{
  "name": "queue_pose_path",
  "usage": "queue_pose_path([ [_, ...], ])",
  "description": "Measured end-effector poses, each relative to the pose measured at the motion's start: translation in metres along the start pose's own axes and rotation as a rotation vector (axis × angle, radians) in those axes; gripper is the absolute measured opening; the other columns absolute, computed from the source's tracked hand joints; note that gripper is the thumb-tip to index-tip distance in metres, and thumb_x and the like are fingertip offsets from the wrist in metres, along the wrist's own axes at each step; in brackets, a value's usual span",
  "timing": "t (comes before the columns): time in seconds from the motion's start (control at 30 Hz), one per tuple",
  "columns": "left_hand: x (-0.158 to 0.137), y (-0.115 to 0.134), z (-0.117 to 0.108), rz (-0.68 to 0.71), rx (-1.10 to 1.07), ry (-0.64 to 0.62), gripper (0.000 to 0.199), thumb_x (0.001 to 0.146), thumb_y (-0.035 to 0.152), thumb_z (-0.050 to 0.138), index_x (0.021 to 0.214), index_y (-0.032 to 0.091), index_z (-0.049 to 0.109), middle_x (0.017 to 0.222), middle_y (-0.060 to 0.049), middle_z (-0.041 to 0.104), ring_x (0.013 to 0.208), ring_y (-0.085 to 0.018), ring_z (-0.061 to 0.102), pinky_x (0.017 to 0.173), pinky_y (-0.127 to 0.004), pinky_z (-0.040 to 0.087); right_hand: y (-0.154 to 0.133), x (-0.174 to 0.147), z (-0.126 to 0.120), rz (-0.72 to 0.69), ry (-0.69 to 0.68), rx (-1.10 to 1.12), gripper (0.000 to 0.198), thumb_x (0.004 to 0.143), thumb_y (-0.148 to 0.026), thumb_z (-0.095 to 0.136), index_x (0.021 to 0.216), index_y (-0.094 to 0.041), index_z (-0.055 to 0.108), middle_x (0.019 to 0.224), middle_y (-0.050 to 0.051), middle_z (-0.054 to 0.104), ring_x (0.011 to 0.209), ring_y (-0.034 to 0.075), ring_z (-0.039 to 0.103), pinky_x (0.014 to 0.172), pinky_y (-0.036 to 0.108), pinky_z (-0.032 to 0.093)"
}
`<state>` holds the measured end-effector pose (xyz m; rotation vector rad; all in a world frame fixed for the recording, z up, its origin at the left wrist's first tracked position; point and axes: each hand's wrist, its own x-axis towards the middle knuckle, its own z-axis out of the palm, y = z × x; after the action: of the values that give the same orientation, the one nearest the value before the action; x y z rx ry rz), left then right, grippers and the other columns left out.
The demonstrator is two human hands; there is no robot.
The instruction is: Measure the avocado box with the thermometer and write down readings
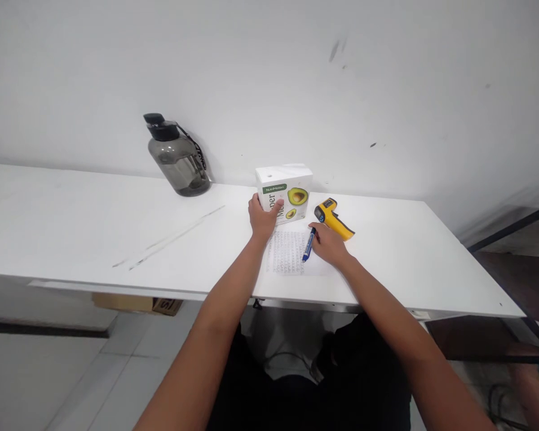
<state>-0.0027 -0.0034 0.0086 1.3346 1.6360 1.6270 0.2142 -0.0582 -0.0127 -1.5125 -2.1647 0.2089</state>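
Note:
A white box (293, 174) with a green label and avocado pictures stands upright near the wall. My left hand (264, 219) grips its left side, the thumb across the front. In front of the box lies a sheet of paper (284, 256) with columns of handwriting. A blue marker (308, 246) slants over the right part of the writing, and my right hand (329, 244) is closed on its upper end; some of those fingers are hidden. Just behind that hand, a yellow and black infrared thermometer (340, 227) lies on the table.
A grey see-through water bottle (179, 164) with a black lid stands against the wall at left. The white table (94, 233) has a front edge close to my forearms. A cardboard box (126, 302) sits below it. Part of another person (527, 383) shows at lower right.

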Motion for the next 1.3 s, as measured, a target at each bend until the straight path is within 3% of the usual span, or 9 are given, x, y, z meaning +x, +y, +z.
queue_pose_path([
  [0.67, 0.002, -0.003, 0.001, 0.018, 0.008, 0.016, 0.06, 0.074, 0.061, 0.08, 0.117, 0.028, 0.054, 0.118, -0.008, 0.054, 0.122, -0.031, 0.053, 0.103, -0.047, 0.044, 0.001, 0.0, 0.002, -0.023, -0.008, -0.02, 0.043, 0.093, -0.017, 0.046, 0.133, -0.017, 0.06, 0.126, 0.013, 0.07, 0.107, 0.027, 0.067, 0.08, 0.036, 0.053],
  [1.3, 0.005, -0.011, 0.005, 0.03, -0.029, 0.044, 0.066, 0.071, 0.062, 0.082, 0.12, 0.027, 0.055, 0.116, -0.007, 0.055, 0.118, -0.028, 0.057, 0.101, -0.046, 0.046, 0.001, -0.001, 0.003, -0.029, -0.003, -0.061, 0.042, 0.095, -0.019, 0.046, 0.134, -0.017, 0.061, 0.123, 0.012, 0.071, 0.105, 0.024, 0.068, 0.078, 0.033, 0.054],
])
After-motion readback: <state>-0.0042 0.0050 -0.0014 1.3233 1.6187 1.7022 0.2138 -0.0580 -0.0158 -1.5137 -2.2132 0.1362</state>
